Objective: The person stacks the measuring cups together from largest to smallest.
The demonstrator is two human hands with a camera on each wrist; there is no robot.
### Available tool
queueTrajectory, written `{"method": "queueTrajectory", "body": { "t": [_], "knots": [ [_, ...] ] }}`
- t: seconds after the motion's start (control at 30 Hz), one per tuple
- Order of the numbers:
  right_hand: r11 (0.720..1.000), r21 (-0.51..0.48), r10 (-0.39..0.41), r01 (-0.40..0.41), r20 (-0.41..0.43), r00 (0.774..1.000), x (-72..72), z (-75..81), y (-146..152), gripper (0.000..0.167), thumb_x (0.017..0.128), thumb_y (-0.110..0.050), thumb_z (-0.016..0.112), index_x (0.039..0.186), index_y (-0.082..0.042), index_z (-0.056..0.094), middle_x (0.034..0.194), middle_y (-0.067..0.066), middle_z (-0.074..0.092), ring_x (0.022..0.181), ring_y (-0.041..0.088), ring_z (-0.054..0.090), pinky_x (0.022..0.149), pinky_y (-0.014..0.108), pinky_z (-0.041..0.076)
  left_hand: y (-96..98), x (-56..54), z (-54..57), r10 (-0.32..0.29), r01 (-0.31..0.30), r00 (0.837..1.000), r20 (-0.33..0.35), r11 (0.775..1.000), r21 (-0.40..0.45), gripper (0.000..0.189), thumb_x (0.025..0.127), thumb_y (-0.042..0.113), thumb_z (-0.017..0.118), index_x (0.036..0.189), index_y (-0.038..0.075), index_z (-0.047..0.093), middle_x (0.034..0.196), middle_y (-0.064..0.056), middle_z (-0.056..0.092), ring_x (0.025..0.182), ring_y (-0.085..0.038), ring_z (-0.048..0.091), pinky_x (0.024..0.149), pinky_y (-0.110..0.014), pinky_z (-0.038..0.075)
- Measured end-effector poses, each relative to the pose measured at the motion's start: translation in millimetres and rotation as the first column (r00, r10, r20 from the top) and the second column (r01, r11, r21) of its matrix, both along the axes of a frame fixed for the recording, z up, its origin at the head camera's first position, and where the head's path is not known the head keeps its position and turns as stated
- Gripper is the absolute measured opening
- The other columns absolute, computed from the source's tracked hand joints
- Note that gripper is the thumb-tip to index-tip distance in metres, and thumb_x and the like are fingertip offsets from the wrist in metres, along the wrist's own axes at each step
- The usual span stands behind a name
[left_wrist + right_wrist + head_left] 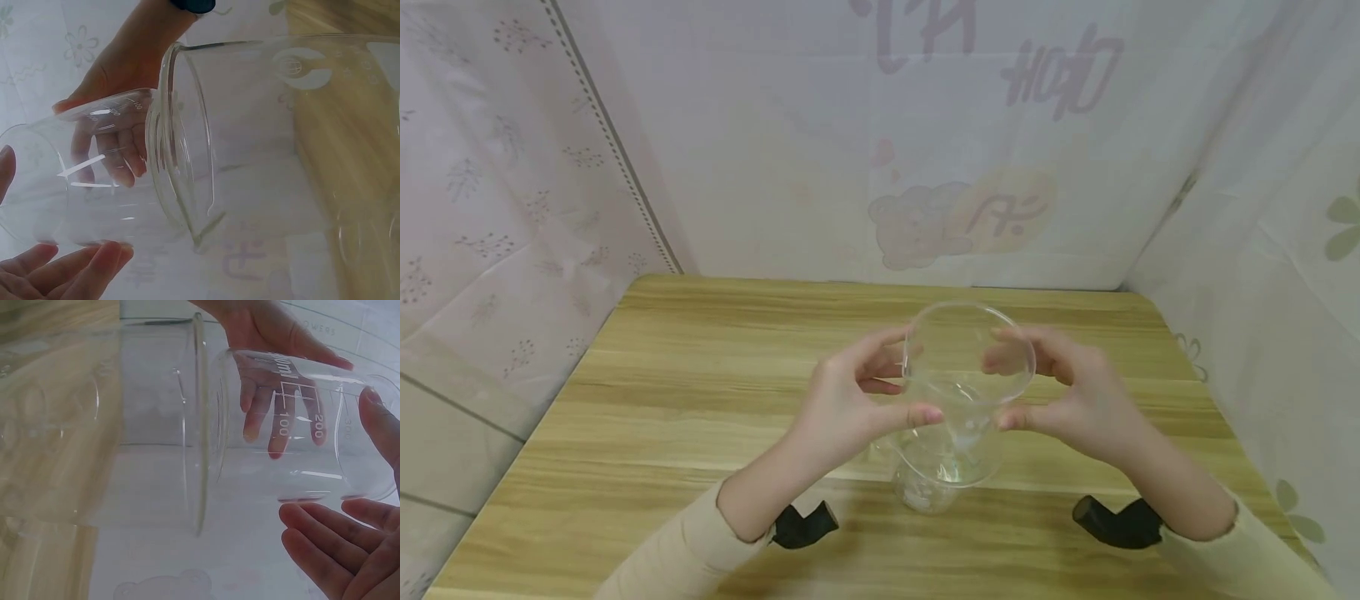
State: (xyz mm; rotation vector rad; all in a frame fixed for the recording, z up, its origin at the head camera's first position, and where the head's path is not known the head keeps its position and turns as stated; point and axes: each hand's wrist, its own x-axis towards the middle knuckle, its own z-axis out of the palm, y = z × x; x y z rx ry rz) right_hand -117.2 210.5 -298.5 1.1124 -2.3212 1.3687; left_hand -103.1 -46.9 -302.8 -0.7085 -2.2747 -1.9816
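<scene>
A clear glass beaker [966,354] with white graduation marks is held upright between both hands. My left hand [857,396] grips its left side, thumb in front and fingers behind; my right hand [1067,392] grips the right side the same way. Below it stands a wider clear beaker [250,131] with a pouring spout and white printing, on the wooden table [700,350]. In the left wrist view the held beaker's base overlaps the wider beaker's rim. From the right wrist view, the held beaker [287,469] shows the marks 100 and 200, its base close over that rim.
Pale printed curtains [775,150] hang behind the table and along both sides. Black wrist-worn pieces [805,527] jut inward beneath each forearm. Cream sleeves [688,542] cover the arms down toward the wrists.
</scene>
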Motion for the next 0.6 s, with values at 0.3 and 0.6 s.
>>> {"method": "queueTrajectory", "body": {
  "t": [0.3,0.6],
  "knots": [
    [1.000,-0.027,0.010,-0.010,0.011,1.000,5.0,-17.2,1.0,0.078,0.055,-0.006,0.090,0.124,0.006,0.055,0.106,0.012,0.069,0.098,0.011,0.065,0.082,0.021,0.051,0.2,5.9,-13.9,-0.001,0.002,0.999,0.054,1.000,-0.028,0.078,0.064,0.013,0.090,0.134,0.014,0.055,0.114,-0.006,0.067,0.088,-0.017,0.067,0.078,-0.034,0.055],
    [1.000,-0.019,-0.024,0.025,0.045,0.999,9.0,-32.4,3.0,0.080,0.054,-0.002,0.089,0.125,0.003,0.055,0.106,0.012,0.069,0.099,0.012,0.065,0.086,0.021,0.049,1.2,7.0,-25.7,-0.014,0.016,0.999,0.047,0.999,-0.045,0.077,0.067,0.014,0.089,0.135,0.012,0.053,0.112,-0.011,0.067,0.091,-0.018,0.066,0.079,-0.033,0.055]
  ]
}}
